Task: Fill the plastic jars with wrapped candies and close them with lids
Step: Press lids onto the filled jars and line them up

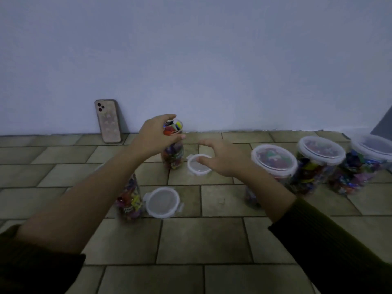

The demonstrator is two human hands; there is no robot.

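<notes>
The left hand [156, 136] wraps its fingers round the rim of the open, candy-filled jar [172, 148] standing on the tiled floor; the right hand [220, 159], fingers spread and empty, hovers over the small lid [198, 166] just beside it; thin, light, likely slippery, best pinched at its edge.

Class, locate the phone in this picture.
The phone stands at the back left, leaning against the wall, left of the open jar the left hand holds.
</notes>
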